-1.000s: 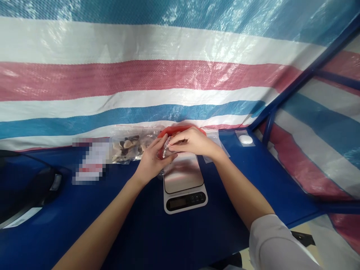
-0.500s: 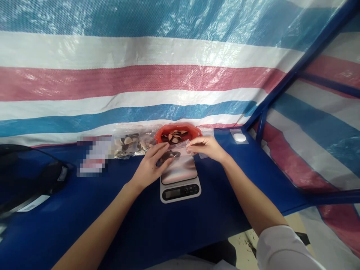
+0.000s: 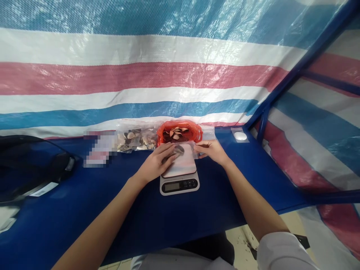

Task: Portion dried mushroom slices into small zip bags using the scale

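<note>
A small clear plastic bag (image 3: 186, 148) with a dark piece inside lies over the plate of a white kitchen scale (image 3: 180, 168). My left hand (image 3: 156, 163) has the bag's left end between its fingers and thumb, above the plate's left side. At the bag's right end, my right hand (image 3: 211, 150) pinches the edge between thumb and fingertips. Just behind the scale stands an open red plastic bag (image 3: 197, 131) with dark and tan dried slices (image 3: 177, 133) in it. No digits can be made out on the scale's display.
Clear bags of similar dried pieces (image 3: 137, 138) lie left of the red bag. On the blue table (image 3: 135, 221), a white oval object (image 3: 240, 136) sits on a clear packet at right. A black bag-like item (image 3: 33, 165) occupies the left. Striped sheeting (image 3: 140, 78) hangs behind.
The clear bag now lies lower and flatter over the scale plate. My right hand has moved slightly right and down with its edge; my left hand still holds the other end.
</note>
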Action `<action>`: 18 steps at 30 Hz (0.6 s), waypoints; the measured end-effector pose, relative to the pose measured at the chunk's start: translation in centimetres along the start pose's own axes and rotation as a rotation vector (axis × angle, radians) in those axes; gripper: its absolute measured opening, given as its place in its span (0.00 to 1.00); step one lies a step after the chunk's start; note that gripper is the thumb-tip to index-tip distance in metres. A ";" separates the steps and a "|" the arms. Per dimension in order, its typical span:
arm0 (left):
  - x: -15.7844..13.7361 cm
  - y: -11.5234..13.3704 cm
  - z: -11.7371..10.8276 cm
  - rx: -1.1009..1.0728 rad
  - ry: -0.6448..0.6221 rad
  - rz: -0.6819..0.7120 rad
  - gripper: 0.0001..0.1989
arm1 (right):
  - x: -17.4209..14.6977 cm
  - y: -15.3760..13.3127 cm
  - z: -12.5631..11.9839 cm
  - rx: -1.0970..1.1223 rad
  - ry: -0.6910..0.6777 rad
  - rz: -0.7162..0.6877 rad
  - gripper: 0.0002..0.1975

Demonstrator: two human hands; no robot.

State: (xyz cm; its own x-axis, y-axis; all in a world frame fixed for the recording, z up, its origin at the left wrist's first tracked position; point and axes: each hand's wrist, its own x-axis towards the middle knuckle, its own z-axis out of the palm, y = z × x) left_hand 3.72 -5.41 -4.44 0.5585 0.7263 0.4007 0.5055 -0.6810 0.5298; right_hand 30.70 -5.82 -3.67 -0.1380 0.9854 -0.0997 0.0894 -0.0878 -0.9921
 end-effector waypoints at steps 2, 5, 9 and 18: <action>-0.1 -0.1 -0.3 -0.007 -0.006 -0.011 0.26 | -0.3 0.0 -0.3 -0.043 -0.028 -0.003 0.19; -0.7 -0.4 -0.9 -0.001 0.066 -0.051 0.26 | -0.7 -0.3 -0.8 -0.072 -0.016 -0.014 0.19; -2.5 -1.1 -2.0 0.037 0.218 -0.132 0.24 | -1.4 -0.4 -2.0 -0.095 0.041 -0.067 0.20; -5.8 -3.1 -2.3 0.282 0.152 -0.150 0.24 | -4.0 2.0 -3.3 -0.864 0.225 -0.389 0.18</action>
State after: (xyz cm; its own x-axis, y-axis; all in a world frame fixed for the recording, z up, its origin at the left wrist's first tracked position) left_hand -2.63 -7.27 -6.69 0.3705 0.8115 0.4519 0.7482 -0.5490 0.3725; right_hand 34.67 -9.50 -4.99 -0.1270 0.9358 0.3290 0.7832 0.2981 -0.5457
